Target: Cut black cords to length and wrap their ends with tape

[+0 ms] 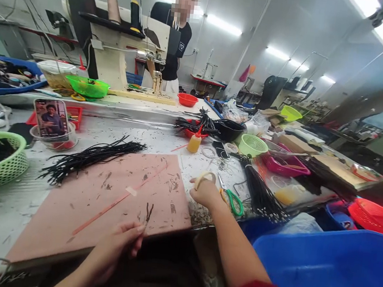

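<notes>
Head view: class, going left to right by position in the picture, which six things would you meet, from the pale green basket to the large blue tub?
Pale green basket, phone, left hand, tape roll, scissors, large blue tub.

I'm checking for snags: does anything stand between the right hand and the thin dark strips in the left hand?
Nothing visible stands between the right hand, with its cream ring-shaped roll, and the thin dark strips in the left hand; the flat pink sheet lies beneath.
</notes>
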